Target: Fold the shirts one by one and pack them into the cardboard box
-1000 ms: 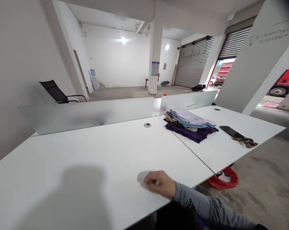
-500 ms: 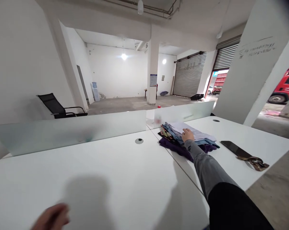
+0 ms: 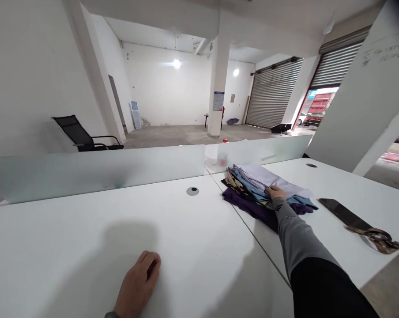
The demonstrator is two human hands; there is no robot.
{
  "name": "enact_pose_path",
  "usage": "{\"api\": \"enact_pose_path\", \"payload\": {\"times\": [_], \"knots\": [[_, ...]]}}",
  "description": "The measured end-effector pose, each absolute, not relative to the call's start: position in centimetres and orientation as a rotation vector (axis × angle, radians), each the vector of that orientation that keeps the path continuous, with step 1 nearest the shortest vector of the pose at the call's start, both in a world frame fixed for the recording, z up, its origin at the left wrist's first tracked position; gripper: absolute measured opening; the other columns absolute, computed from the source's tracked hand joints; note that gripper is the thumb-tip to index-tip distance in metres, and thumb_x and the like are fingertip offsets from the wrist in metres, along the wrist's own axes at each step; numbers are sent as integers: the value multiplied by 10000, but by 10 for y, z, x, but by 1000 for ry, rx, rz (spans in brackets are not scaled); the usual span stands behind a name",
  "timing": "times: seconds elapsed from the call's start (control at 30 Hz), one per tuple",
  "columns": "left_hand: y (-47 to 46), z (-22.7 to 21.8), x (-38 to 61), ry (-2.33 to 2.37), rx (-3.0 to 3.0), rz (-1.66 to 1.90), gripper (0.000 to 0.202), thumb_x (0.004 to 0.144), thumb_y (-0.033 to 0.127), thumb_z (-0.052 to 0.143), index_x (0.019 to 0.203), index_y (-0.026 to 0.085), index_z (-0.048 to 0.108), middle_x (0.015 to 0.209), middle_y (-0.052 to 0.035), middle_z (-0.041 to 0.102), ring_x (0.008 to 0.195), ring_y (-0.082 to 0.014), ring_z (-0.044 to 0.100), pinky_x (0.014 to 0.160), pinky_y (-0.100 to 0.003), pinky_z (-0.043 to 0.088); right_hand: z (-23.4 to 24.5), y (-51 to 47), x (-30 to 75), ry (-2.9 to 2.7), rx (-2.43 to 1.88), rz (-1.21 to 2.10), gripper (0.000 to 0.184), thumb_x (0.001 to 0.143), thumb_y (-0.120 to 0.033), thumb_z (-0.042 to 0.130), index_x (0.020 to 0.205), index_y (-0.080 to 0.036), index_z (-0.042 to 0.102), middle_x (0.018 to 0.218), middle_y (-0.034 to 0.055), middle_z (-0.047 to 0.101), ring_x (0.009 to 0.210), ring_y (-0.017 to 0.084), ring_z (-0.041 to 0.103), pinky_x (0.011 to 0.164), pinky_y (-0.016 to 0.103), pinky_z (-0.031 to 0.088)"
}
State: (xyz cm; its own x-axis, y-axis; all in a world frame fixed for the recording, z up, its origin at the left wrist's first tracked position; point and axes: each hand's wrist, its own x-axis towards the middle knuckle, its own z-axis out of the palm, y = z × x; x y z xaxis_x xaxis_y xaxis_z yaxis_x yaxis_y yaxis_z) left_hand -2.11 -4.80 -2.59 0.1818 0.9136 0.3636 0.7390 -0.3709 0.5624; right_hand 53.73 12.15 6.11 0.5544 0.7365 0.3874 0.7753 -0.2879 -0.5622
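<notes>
A stack of folded clothes, lilac and blue on top and purple at the bottom, lies on the white table to the right of the seam. My right hand reaches out in a grey sleeve and lies on the near edge of the stack, fingers tucked into the layers. My left hand rests on the bare tabletop close to me, fingers curled under against the surface, holding nothing.
A dark phone and a brownish strap lie right of the stack. Frosted glass dividers run along the table's back edge, with a cable grommet in front. A black chair stands behind at left.
My right hand slid from the top of the stack to its near edge. My left hand came further onto the table from the lower left. The view shifted slightly.
</notes>
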Motion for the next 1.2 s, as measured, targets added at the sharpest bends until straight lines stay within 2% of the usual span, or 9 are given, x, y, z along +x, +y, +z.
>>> {"api": "enact_pose_path", "payload": {"times": [0.23, 0.33, 0.47, 0.6, 0.8, 0.9, 1.0, 1.1, 1.2], "knots": [[-42, -28, -17, 1605, 2203, 1008, 202, 922, 296, 386, 780, 215, 505, 740, 20, 512, 614, -119, 503, 636, -263, 443, 153, 103, 461, -1195, -1612, 111, 341, 736, -540, 538, 718, -200, 569, 622, 12, 540, 625, 170, 521, 593, 300, 443], [-39, -25, -18, 1602, 2060, 1166, 185, 898, 382, 471, 971, 218, 518, 801, 10, 557, 645, -128, 544, 676, -278, 484, 199, 67, 393, -1393, -1145, 475, 336, 712, -524, 642, 721, -203, 543, 629, -19, 500, 579, 120, 476, 542, 242, 415], [-47, -10, -15, 1559, 1920, 1462, 739, 760, 471, 669, 1352, 203, 318, 1237, -128, 533, 1023, -235, 595, 864, -395, 507, 239, -3, 303, -1553, -897, 743, 311, 739, -474, 698, 719, -204, 546, 605, -37, 467, 530, 97, 434, 488, 215, 374], [-76, 8, 4, 1431, 2012, 1478, 1033, 647, 429, 776, 1466, 171, 202, 1462, -199, 354, 1346, -351, 362, 1087, -507, 340, 247, -59, 235, -1697, -885, 860, 331, 770, -502, 673, 713, -199, 554, 565, -41, 457, 495, 91, 421, 450, 208, 353], [-105, 38, -15, 1484, 1748, 1513, 278, 847, 245, 452, 1082, 191, 591, 1027, -84, 673, 986, -240, 621, 898, -374, 484, 265, -96, 201, -1842, -846, 814, 344, 782, -502, 668, 688, -184, 579, 562, -34, 501, 493, 81, 443, 457, 203, 349], [-105, 81, -59, 1413, 1619, 1713, 245, 829, 267, 447, 996, 174, 601, 993, -70, 668, 971, -221, 611, 908, -336, 468, 275, -98, 210, -2070, -850, 729, 339, 699, -495, 743, 741, -179, 630, 602, -19, 566, 527, 104, 495, 487, 223, 382], [-114, 134, -89, 1177, 1619, 1829, 312, 783, 219, 471, 1069, 169, 587, 1051, -53, 657, 980, -202, 604, 909, -319, 464, 275, -94, 219, -2351, -937, 299, 303, 631, -418, 800, 782, -193, 665, 610, -21, 583, 566, 132, 525, 530, 241, 390], [-125, 166, -91, 1085, 1655, 1684, 331, 769, 222, 502, 1083, 180, 598, 1054, -36, 666, 978, -199, 610, 907, -325, 469, 271, -83, 220, -2284, -990, -332, 122, 769, -312, 671, 803, -195, 657, 675, 14, 598, 649, 164, 548, 601, 270, 386], [-126, 155, -90, 1228, 1524, 1576, 330, 799, 275, 474, 1079, 169, 612, 1044, -61, 686, 982, -223, 624, 900, -352, 487, 266, -56, 221, -2100, -1038, -505, 177, 820, -281, 599, 962, -185, 642, 803, 56, 626, 732, 195, 572, 677, 311, 405]]}}
